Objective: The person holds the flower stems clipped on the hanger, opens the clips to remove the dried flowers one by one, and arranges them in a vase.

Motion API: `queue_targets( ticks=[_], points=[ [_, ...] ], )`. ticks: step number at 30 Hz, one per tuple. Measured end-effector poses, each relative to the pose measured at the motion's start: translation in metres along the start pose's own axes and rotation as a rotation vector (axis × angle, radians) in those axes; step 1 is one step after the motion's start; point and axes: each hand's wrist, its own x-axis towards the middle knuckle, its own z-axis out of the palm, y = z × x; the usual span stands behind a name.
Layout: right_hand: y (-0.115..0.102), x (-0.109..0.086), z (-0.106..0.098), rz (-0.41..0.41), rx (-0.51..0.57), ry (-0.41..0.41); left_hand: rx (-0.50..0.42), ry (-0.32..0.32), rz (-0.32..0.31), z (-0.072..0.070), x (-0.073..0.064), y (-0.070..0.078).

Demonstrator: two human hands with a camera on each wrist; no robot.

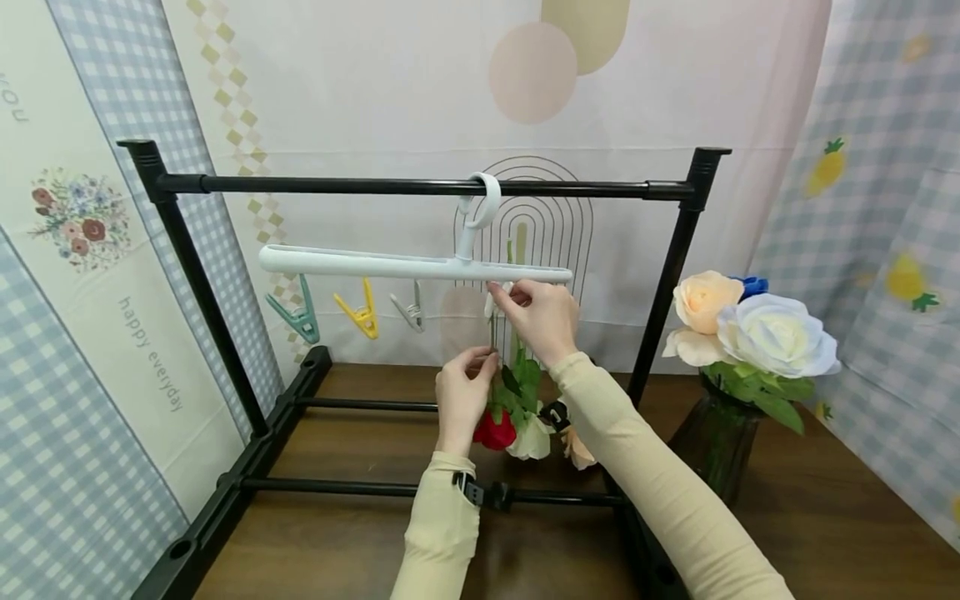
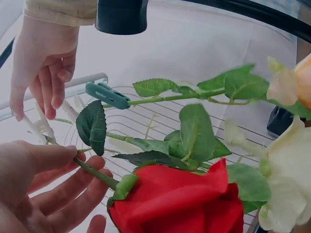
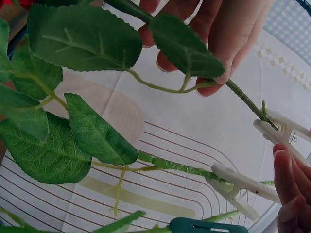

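Observation:
My left hand (image 1: 460, 398) pinches the green stem (image 2: 99, 175) of a red rose (image 1: 495, 430), which hangs head down. At the stem's end is a white clothespin (image 3: 280, 130), held at its handles by my right hand (image 1: 543, 317) just under the white hanger (image 1: 360, 262). Beside it, a white rose (image 1: 531, 439) and a peach rose (image 1: 577, 450) also hang head down. Another white clothespin (image 3: 238, 187) grips one of the neighbouring stems, and a dark teal clothespin (image 2: 108, 95) grips another.
Teal (image 1: 297, 312), yellow (image 1: 362, 310) and grey (image 1: 410, 308) clothespins hang from the hanger's left part. A black rack (image 1: 337, 186) carries the hanger over a brown table (image 1: 337, 546). At right stands a dark vase (image 1: 716, 433) with several flowers.

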Motion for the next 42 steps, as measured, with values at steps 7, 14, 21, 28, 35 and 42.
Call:
queue_targets(
  ticks=[7, 14, 21, 28, 35, 42],
  points=[
    [0.000, -0.003, 0.000, 0.038, 0.066, 0.012, 0.056, 0.002, 0.004, -0.002, 0.000, 0.001],
    [0.001, -0.005, -0.002, 0.098, 0.107, -0.022, 0.185, 0.025, -0.047, -0.010, 0.001, -0.004],
    [0.001, -0.013, -0.003, 0.152, 0.071, -0.147, 0.289, 0.008, -0.083, -0.025, -0.003, -0.009],
    [0.004, -0.026, -0.025, 0.147, 0.155, -0.192, 0.522, -0.013, -0.001, -0.044, -0.009, -0.006],
    [0.003, -0.043, -0.037, -0.130, 0.182, -0.121, 0.691, -0.016, 0.143, -0.050, -0.020, -0.003],
    [-0.012, -0.060, -0.034, -0.372, 0.030, -0.263, 0.816, 0.010, 0.272, -0.061, -0.032, 0.002]
  ],
)
